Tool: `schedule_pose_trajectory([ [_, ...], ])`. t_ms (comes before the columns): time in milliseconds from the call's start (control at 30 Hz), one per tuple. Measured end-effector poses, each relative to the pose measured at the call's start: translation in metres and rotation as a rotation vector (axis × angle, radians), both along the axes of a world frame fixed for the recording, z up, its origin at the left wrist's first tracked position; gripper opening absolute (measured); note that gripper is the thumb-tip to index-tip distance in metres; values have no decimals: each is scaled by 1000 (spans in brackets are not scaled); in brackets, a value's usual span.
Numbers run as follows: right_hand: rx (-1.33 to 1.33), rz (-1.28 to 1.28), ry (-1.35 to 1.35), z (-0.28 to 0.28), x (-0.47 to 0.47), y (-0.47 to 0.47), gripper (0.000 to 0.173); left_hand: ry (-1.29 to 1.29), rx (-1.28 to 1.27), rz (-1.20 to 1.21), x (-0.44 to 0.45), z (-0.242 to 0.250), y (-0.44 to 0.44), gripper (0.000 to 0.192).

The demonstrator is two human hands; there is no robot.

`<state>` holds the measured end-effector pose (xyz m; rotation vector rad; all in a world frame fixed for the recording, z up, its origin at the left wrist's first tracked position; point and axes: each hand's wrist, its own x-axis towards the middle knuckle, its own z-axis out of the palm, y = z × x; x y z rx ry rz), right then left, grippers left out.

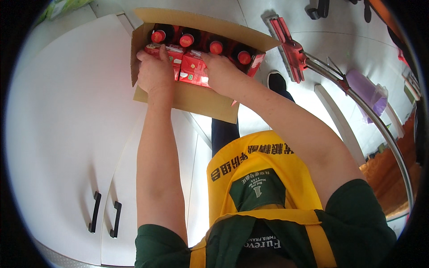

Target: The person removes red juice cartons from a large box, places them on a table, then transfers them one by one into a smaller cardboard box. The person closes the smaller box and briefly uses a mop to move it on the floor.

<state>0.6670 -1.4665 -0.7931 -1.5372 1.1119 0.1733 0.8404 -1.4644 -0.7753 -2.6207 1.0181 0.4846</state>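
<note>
An open cardboard box (187, 97) stands before me with its long flaps spread outward. Dark bottles with red caps (186, 40) line its far side. Along the near side sit red printed cartons (192, 68), packed side by side. My left hand (154, 70) grips the left end of these cartons, thumb on top, beside the box's left wall. At their right end, my right hand (221, 72) has its fingers curled over a red carton. Parts of the fingers on both hands are hidden by the cartons and by the hands themselves.
White cabinet doors (73, 110) with black handles (95, 212) fill the left. A red squeeze mop (291, 50) with a curved-looking metal pole lies to the right. Beyond the pole is a purple roll-like item (363, 88) in clear plastic. My dark shoe (277, 80) is beside the box.
</note>
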Motion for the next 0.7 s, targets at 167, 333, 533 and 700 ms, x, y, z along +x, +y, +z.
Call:
schedule_pose_trajectory([
  [167, -77, -130, -195, -3, 4, 5, 54, 36, -56, -190, -4, -1, 9, 71],
  [333, -135, 20, 35, 10, 17, 0, 47, 111, -96, -294, -8, -1, 14, 83],
  [533, -369, 391, 281, 35, 18, 12, 49, 168, -103, -274, -2, 0, 19, 88],
  [700, -583, 394, 231, 27, 13, 29, 55, 215, -158, -279, 4, -5, 18, 87],
])
